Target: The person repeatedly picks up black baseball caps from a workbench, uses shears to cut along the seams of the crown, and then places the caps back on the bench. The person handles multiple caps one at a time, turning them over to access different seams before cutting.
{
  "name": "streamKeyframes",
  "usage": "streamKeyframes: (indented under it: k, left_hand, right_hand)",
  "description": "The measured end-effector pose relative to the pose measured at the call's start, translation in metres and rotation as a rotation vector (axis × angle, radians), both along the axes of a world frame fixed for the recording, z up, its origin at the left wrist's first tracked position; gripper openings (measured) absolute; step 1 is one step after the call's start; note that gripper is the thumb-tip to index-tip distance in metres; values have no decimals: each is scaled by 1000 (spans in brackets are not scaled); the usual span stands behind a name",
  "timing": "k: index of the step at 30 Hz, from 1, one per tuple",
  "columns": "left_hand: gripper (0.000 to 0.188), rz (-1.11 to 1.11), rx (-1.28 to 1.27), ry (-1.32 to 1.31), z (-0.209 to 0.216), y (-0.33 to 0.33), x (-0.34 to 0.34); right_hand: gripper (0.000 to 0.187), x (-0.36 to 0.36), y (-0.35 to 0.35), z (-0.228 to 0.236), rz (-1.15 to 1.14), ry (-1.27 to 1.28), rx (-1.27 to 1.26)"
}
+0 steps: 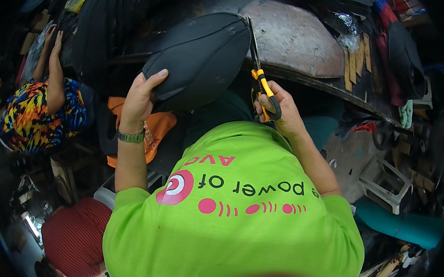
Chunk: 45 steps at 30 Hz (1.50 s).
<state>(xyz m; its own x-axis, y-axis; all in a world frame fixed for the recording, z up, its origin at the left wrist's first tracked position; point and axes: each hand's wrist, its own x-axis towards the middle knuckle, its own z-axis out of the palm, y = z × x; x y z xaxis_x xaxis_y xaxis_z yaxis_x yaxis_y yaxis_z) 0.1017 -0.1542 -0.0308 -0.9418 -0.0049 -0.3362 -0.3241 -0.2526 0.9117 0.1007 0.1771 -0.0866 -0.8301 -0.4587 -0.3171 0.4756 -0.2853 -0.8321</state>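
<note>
A black, leaf-shaped stitched cover (201, 60), with seams running along its length, is held up before me. My left hand (141, 97) grips its near left edge, thumb on top and the other fingers hidden underneath. Closed around the yellow and black handles of a pair of scissors (261, 82) is my right hand (282, 107). The scissor blades point away from me, along the cover's far right tip. Whether they touch or cut the material there, I cannot tell.
Beyond the cover lies a dark worktable with a worn rounded board (296, 38) and wooden strips (359, 58). An orange cloth (158, 134) is beside my left forearm. At left, another person in a patterned shirt (43, 115) works. A pale plastic stool (386, 183) stands at right.
</note>
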Motion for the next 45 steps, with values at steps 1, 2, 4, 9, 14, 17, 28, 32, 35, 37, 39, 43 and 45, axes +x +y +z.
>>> streamKeyframes:
  k: [1,2,4,9,14,17,28,32,35,37,39,43,45]
  left_hand:
    - [37,7,-15,6,0,2,0]
    - [37,13,-27,13,1,4,0]
    - [36,5,-34,14,2,6,-1]
    - [34,-38,-29,53,1,14,-5]
    - [35,-55,-18,60,4,21,-11]
    - [34,-57,-113,136,13,26,-9]
    - [38,-268,-1316,1215,-30,47,-43]
    - [37,-312,-1233,1124,-65,45,-38]
    - [34,-277,-1193,1168,-73,43,-37]
    - [37,-292,-1186,1133,-72,42,-38]
    - [36,-280,-1176,1161,-69,43,-40]
    - [33,-309,-1178,1111,-65,44,-37]
    - [33,-329,-1181,1120,-64,43,-35]
  right_hand:
    - [26,0,-1,0,-25,-9,-4]
    - [26,1,-1,1,-42,-28,-4]
    - [24,1,0,3,-52,-42,-55]
    - [25,3,1,5,-89,-121,-99]
    - [25,1,4,3,-54,-81,-48]
    - [23,-3,15,5,-112,-33,17]
    - [18,-34,94,38,-349,455,632]
    - [31,-28,116,56,-207,587,1153]
    - [38,-24,116,66,-196,865,1438]
    - [36,-27,109,71,-159,966,1441]
    - [35,-29,98,73,-154,1072,1487]
    - [41,-31,76,72,-117,1051,1613]
    - [38,-30,69,72,-46,1057,1648]
